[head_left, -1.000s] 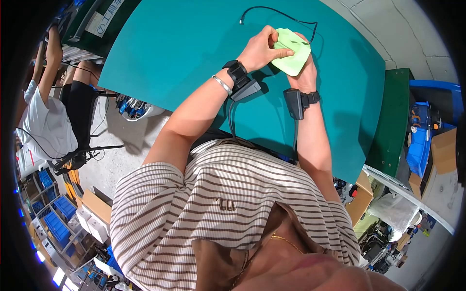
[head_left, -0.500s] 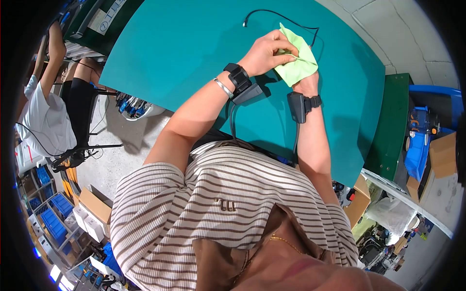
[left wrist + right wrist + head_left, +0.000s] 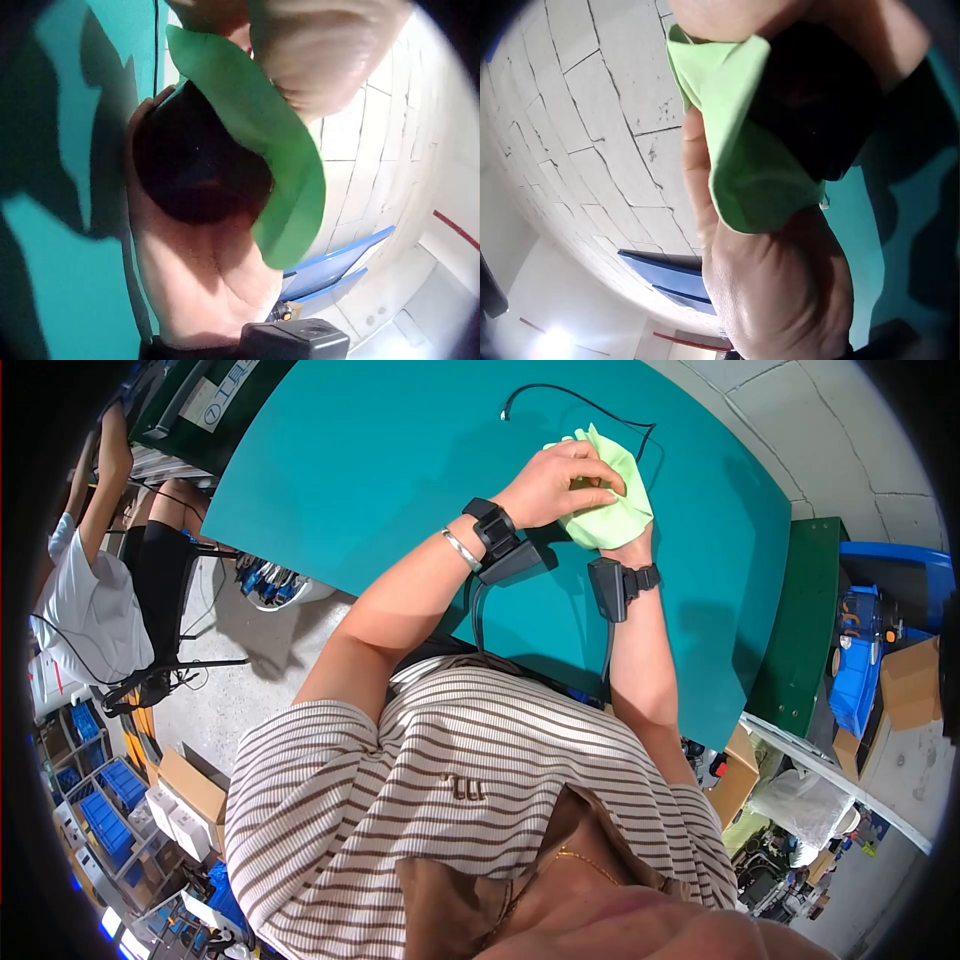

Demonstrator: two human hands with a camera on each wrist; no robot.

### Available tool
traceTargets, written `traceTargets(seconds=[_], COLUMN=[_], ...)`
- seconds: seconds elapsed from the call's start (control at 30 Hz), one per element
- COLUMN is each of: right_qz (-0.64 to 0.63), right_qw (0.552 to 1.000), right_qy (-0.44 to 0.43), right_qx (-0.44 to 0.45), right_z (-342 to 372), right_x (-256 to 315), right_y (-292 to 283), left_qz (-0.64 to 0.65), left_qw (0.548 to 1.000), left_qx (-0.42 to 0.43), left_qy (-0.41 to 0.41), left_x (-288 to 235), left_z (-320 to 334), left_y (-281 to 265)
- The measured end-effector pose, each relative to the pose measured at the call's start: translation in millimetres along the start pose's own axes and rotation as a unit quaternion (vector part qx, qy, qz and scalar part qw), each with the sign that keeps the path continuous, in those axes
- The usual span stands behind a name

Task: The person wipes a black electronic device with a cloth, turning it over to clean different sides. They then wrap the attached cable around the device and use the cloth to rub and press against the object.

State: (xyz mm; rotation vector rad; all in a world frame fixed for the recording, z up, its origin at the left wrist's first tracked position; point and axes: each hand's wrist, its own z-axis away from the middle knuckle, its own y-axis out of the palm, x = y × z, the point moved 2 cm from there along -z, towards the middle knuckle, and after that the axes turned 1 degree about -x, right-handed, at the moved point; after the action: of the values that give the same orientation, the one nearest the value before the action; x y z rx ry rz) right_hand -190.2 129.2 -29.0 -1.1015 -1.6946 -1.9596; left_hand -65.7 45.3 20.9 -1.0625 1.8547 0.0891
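Note:
My left hand (image 3: 550,485) pinches a light green cloth (image 3: 618,522) between thumb and fingers. Beneath the cloth is my right hand (image 3: 634,550), mostly covered in the head view. In the left wrist view it grips a dark, glossy, rounded object (image 3: 199,161), and the cloth drapes over one side of it. The right wrist view also shows the dark object (image 3: 817,105) against the cloth. From the covered hand a thin black cable (image 3: 600,409) runs over the table to a small plug (image 3: 503,416). What kind of object it is I cannot tell.
The teal table (image 3: 330,490) carries the work, with a pale block wall (image 3: 830,440) beyond its far right edge. Blue bins and a cardboard box (image 3: 910,685) stand at the right. Another person (image 3: 95,610) sits at the left beside a white bucket (image 3: 290,588).
The cloth lay fairly flat over my right hand a second ago; now it is bunched around it. My left hand has shifted slightly right and towards me. The plug end has barely moved.

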Motion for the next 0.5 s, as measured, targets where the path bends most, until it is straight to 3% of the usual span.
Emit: traceTargets(seconds=[0.03, 0.17, 0.23, 0.33, 0.43, 0.5], right_qz=[0.052, 0.042, 0.071, 0.098, 0.127, 0.082], right_qw=[0.998, 0.999, 0.997, 0.994, 0.990, 0.994], right_qy=[-0.039, -0.023, -0.026, -0.035, 0.010, -0.014], right_qx=[-0.008, -0.018, 0.004, -0.019, -0.065, -0.071], right_z=[0, -1, 0, 2, 2, -3], right_x=[0, -1, 0, 0, 3, 1], right_y=[1, 0, -1, 3, 10, 11], left_qz=[-0.012, 0.020, 0.004, -0.040, -0.068, -0.011], left_qw=[1.000, 0.995, 0.996, 0.998, 0.995, 0.991], left_qx=[-0.007, -0.071, -0.071, -0.048, -0.064, -0.111], left_qy=[0.002, -0.066, -0.056, -0.021, 0.025, -0.078], left_x=[1, -1, 1, 1, 1, 12], left_z=[-1, -2, -1, -2, -4, -3], left_y=[1, 1, -1, -3, -4, -5])
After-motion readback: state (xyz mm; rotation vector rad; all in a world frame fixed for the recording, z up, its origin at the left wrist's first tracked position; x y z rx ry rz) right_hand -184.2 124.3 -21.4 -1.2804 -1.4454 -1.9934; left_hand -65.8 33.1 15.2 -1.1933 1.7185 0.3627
